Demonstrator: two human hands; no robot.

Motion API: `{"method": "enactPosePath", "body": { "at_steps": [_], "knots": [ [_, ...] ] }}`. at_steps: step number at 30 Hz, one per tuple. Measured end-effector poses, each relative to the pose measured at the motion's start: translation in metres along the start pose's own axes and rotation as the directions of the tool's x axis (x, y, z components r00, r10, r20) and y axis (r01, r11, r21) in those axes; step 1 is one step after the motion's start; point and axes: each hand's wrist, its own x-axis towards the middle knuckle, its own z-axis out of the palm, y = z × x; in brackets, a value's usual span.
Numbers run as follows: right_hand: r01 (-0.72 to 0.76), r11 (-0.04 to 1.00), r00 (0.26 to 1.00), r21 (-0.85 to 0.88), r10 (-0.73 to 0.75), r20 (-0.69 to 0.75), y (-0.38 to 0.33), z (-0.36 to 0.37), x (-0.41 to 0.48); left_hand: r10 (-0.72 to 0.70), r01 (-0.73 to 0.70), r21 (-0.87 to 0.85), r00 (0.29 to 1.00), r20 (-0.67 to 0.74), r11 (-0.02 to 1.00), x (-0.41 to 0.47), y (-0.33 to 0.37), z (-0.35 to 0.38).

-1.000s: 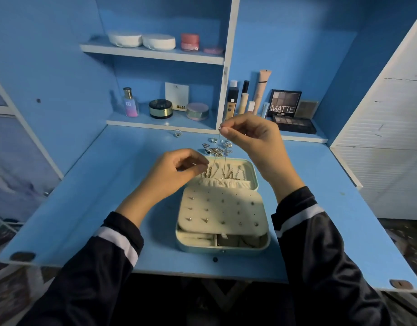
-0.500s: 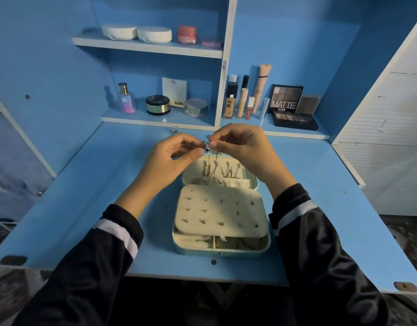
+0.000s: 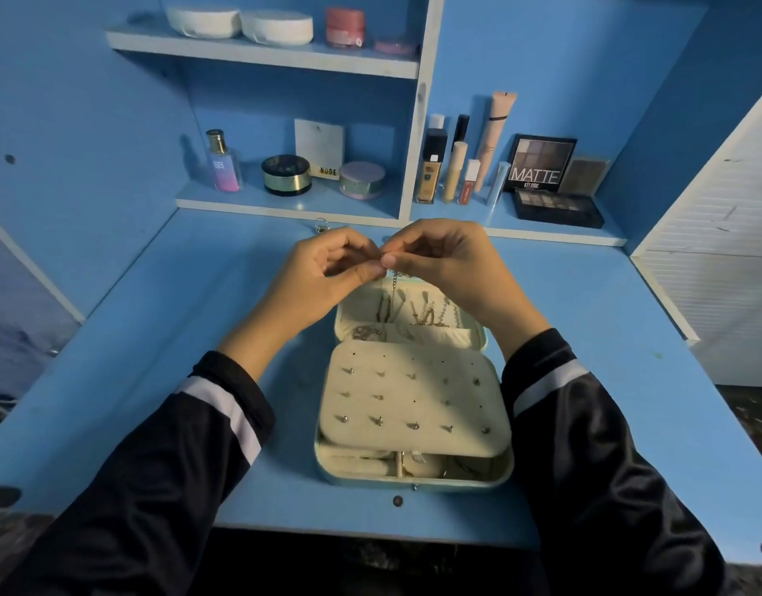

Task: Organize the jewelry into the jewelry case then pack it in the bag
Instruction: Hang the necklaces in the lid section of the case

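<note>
An open pale green jewelry case [image 3: 413, 481] lies on the blue desk [image 3: 155, 337]. Its cream stud panel [image 3: 413, 397] carries several small earrings, and its lid holds several hanging chains [image 3: 422, 314]. My left hand [image 3: 323, 273] and my right hand [image 3: 444, 260] meet above the lid's far edge, fingertips pinched together on a thin chain necklace [image 3: 394, 279] that dangles a short way toward the lid. A small ring [image 3: 321, 228] lies on the desk behind my left hand. The loose jewelry pile is hidden behind my hands. No bag is in view.
Low shelves behind the desk hold a perfume bottle [image 3: 222, 165], round compacts [image 3: 286, 174], makeup tubes [image 3: 456, 165] and eyeshadow palettes [image 3: 555, 206]. An upper shelf [image 3: 263, 53] carries jars. A white panel [image 3: 723, 268] stands to the right.
My left hand rose from the case lid to meet my right hand, and both now pinch the chain together. The view shifted closer and slightly down.
</note>
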Motion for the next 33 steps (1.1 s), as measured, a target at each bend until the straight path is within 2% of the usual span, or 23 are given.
{"method": "enactPosePath", "body": {
  "at_steps": [4, 11, 18, 25, 33],
  "knots": [
    [-0.016, 1.000, 0.999, 0.003, 0.016, 0.035, 0.007, 0.002, 0.004, -0.043, 0.043, 0.014, 0.999, 0.016, 0.999, 0.002, -0.010, -0.004],
    [-0.146, 0.989, 0.986, -0.038, 0.149, 0.081, 0.024, -0.001, 0.004, -0.038, 0.038, 0.146, 0.999, -0.004, 0.989, 0.004, -0.022, -0.019],
    [-0.153, 0.981, 0.982, -0.115, 0.165, 0.097, 0.031, -0.003, 0.002, -0.027, 0.029, 0.231, 1.000, -0.011, 0.973, 0.003, -0.028, -0.028],
    [-0.084, 0.988, 0.994, -0.133, 0.093, 0.059, 0.030, 0.007, 0.004, -0.025, 0.020, 0.244, 1.000, 0.018, 0.970, 0.002, -0.027, -0.025],
    [-0.018, 0.980, 0.998, -0.198, 0.030, 0.058, 0.027, 0.009, 0.005, -0.025, 0.021, 0.154, 0.999, 0.022, 0.988, 0.001, -0.026, -0.018]
  ]
}}
